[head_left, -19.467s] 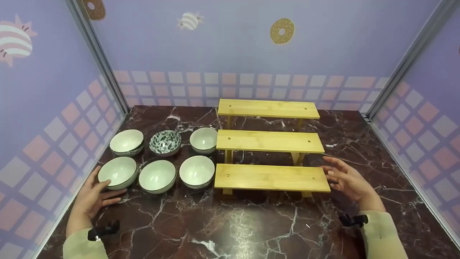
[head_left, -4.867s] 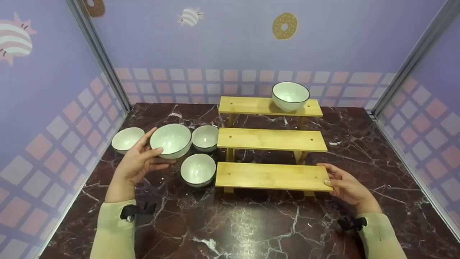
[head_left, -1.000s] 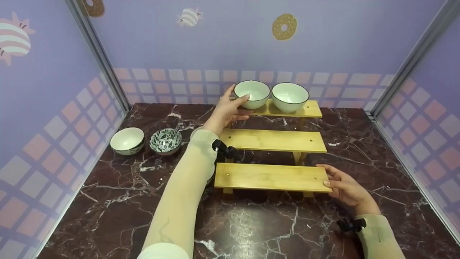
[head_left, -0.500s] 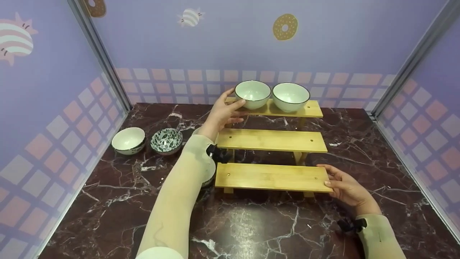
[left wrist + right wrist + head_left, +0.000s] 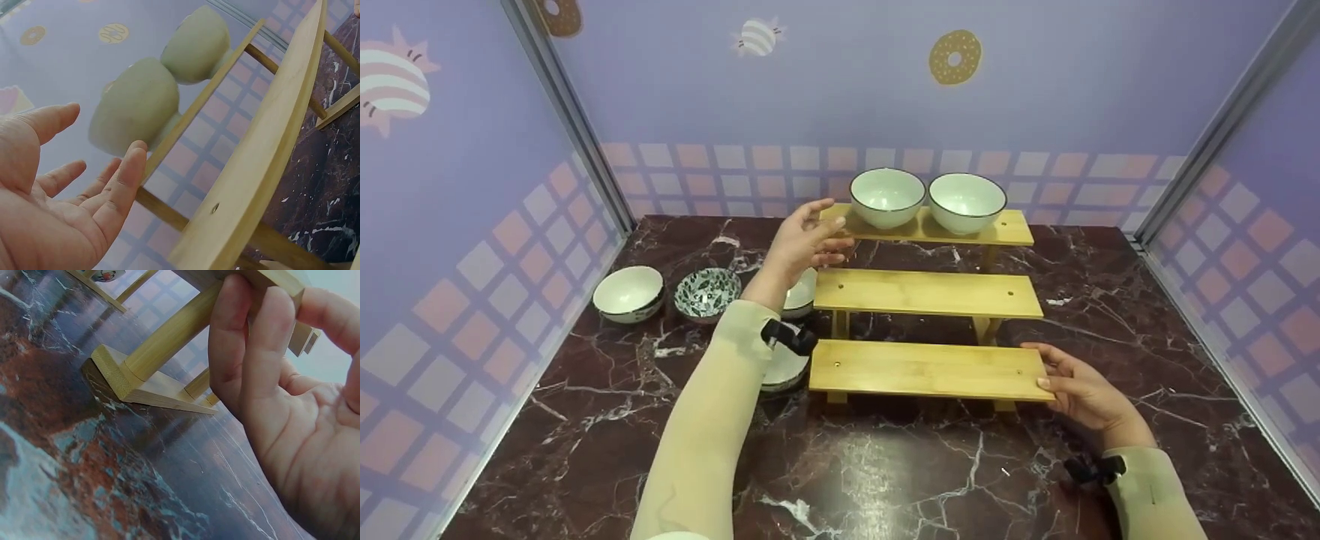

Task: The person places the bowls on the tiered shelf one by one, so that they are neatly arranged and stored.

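Observation:
Two pale green bowls with dark rims stand side by side on the top board of a three-step wooden rack (image 5: 926, 292). My left hand (image 5: 810, 236) is just left of the left bowl (image 5: 887, 199), fingers spread and apart from it; the left wrist view shows the gap. The right bowl (image 5: 967, 202) sits near the board's right end. My right hand (image 5: 1084, 390) pinches the right end of the lowest board, thumb on top and fingers beneath, as the right wrist view (image 5: 298, 382) of the hand also shows.
Left of the rack on the dark marble table (image 5: 600, 450) stand a white bowl (image 5: 628, 291), a green leaf-patterned bowl (image 5: 708, 292) and two more bowls, partly behind my left arm: a rear bowl (image 5: 801, 296) and a front bowl (image 5: 784, 369). Patterned walls enclose the table.
My left hand has let go of the left bowl on the top board and drawn back to the left. Earlier, it carried that bowl over from the table. My right hand stays on the rack.

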Tool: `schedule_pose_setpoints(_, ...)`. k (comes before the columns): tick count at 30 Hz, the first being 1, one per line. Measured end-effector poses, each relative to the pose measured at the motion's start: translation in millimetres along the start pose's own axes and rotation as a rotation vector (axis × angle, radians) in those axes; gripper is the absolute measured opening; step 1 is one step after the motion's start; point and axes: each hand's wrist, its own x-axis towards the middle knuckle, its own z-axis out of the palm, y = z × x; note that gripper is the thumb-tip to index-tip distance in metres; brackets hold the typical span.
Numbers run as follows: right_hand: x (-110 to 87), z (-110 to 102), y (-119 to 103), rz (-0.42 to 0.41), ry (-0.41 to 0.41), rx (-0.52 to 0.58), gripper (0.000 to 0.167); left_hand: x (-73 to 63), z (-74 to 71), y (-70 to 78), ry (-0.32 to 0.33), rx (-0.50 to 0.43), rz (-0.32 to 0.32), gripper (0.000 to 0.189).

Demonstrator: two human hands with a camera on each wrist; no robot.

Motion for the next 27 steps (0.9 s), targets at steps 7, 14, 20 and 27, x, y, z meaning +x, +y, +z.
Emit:
schedule_pose_setpoints(7,-1.1,0.1,1.0,0.008,-0.004,0.005,0.06,-15.9,-19.0,-0.8,-0.007,-0.006,0.012,0.057)
schedule_pose_setpoints(14,-1.4,0.7,-1.0,0.005,0.003,0.002,0.059,-37.6,-40.4,-0.8,-0.018,0.037,0.031,0.056)
schedule_pose_setpoints(20,-1.6,1.4,-2.5,0.018,0.014,-0.002,0.059,-56.8,-58.7,-5.1,-0.028,0.074,0.047,0.055)
schedule_pose_setpoints(27,-0.6,1.7,-1.4,0.022,0.008,0.0,0.059,-75.8,-79.9,-14.8,-0.062,0.099,0.06,0.053)
